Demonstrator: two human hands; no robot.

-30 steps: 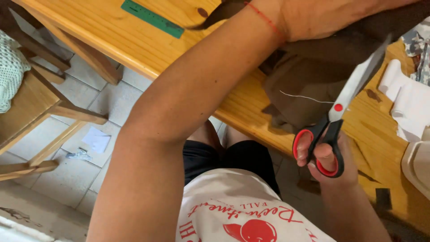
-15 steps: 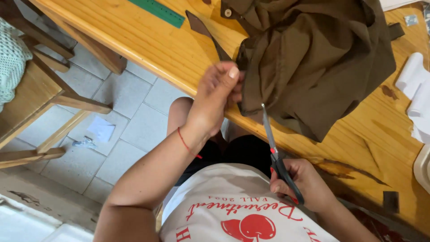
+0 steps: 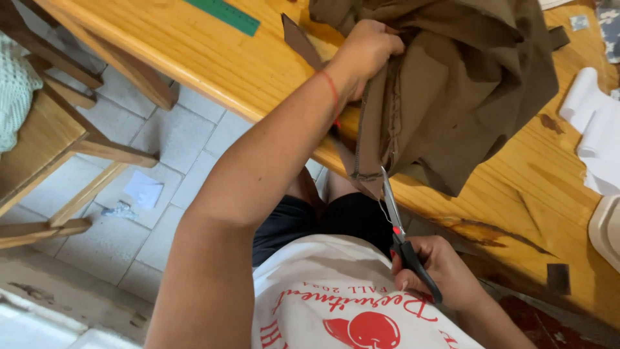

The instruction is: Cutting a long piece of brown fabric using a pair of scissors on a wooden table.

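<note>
A crumpled brown fabric piece lies on the wooden table and hangs over its near edge. My left hand grips the fabric near its upper left and holds a seamed edge taut. My right hand holds black-handled scissors below the table edge. The blade tips touch the hanging lower end of the fabric strip. A narrow brown strip sticks out to the left of my left hand.
A green ruler lies at the table's far left. White cloth or paper sits at the right edge. A wooden chair stands on the tiled floor at the left, with paper scraps on the floor.
My left hand has risen from the table edge up onto the fabric and gripped it. The scissors have moved up to meet the hanging fabric edge.
</note>
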